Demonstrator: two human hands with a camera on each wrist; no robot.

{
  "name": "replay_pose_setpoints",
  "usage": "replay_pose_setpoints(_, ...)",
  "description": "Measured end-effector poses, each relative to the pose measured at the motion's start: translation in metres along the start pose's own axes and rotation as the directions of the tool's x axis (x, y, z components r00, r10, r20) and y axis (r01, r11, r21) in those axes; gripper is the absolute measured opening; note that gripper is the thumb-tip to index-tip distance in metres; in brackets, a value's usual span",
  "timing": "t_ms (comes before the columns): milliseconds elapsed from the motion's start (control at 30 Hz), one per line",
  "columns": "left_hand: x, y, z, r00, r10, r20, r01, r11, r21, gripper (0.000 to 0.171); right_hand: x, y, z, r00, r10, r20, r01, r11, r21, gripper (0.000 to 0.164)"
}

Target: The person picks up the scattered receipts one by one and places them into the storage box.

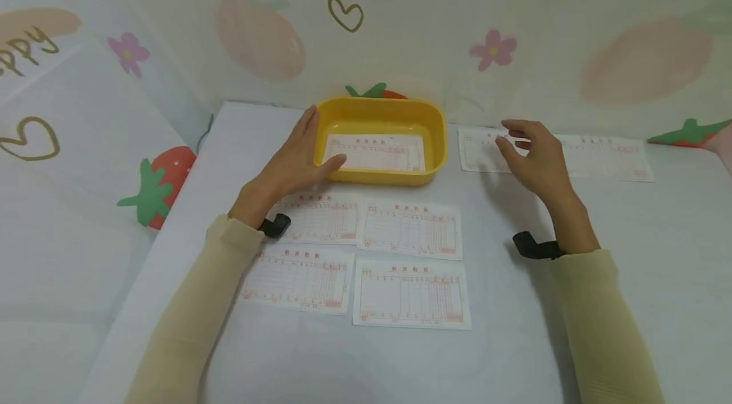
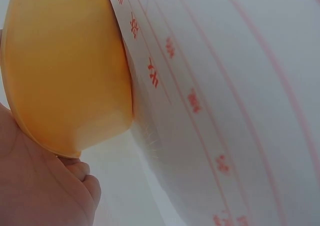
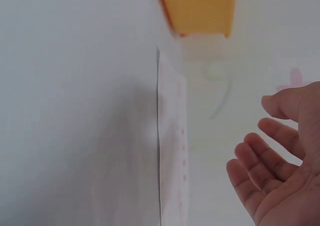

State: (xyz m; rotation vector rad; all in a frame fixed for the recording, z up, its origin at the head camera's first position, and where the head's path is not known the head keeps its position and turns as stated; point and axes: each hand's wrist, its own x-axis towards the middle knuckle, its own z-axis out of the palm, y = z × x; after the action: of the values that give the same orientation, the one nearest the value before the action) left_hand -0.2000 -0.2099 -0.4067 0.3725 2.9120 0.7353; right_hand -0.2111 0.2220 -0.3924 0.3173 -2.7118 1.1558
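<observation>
A yellow plastic basin (image 1: 382, 178) stands at the back of the white table, with a red-printed receipt slip (image 1: 374, 153) lying inside it. My left hand (image 1: 294, 156) holds the basin at its left end, thumb over the rim and fingers along the outer wall. In the left wrist view, that hand (image 2: 45, 181) is against the basin's rim (image 2: 75, 153). My right hand (image 1: 534, 153) hovers, fingers loosely bent and holding nothing, above slips at the back right, a left one (image 1: 477, 153) and a right one (image 1: 612, 159). The right wrist view shows its fingers (image 3: 260, 183) apart from the paper.
Several more slips lie in two rows in front of the basin, among them a front right slip (image 1: 412, 296) and a front left slip (image 1: 297, 280). A patterned cloth (image 1: 400, 35) with fruit and flowers hangs behind the table (image 1: 515, 340).
</observation>
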Motion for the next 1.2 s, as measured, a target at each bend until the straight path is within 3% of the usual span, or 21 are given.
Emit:
replay_pose_setpoints(200,-0.001,-0.001,0.001,1.0,0.015,-0.003,-0.015,1.0,-0.002,0.11,0.002,0.022,-0.011,0.999,0.035,-0.028,-0.036,0.999,-0.037,0.043)
replay_pose_setpoints(367,0.0,-0.002,0.003,1.0,0.021,-0.005,-0.021,1.0,0.002,0.109,0.006,0.033,-0.014,0.994,0.099,0.049,-0.095,0.993,-0.077,0.047)
replay_pose_setpoints(500,-0.001,-0.001,0.003,1.0,0.016,0.004,-0.017,1.0,0.002,0.109,0.009,0.042,-0.015,0.977,0.155,0.143,-0.135,0.981,-0.141,0.053)
replay_pose_setpoints(733,-0.002,0.001,-0.003,0.999,0.006,0.032,-0.006,1.0,-0.005,0.112,0.015,0.055,-0.015,0.96,0.166,0.224,-0.124,0.974,-0.19,0.061)
replay_pose_setpoints(900,-0.003,0.001,-0.006,0.999,0.001,0.054,0.0,1.0,-0.005,0.113,0.016,0.061,-0.015,0.916,0.251,0.313,-0.174,0.952,-0.253,0.077)
replay_pose_setpoints(1000,-0.002,0.0,-0.006,0.999,-0.001,0.051,0.002,1.0,-0.007,0.114,0.016,0.061,-0.015,0.904,0.267,0.335,-0.17,0.941,-0.292,0.082)
replay_pose_setpoints(1200,0.0,0.001,-0.003,0.999,0.001,0.04,0.0,1.0,-0.024,0.114,0.019,0.061,-0.019,0.899,0.273,0.342,-0.16,0.932,-0.324,0.083)
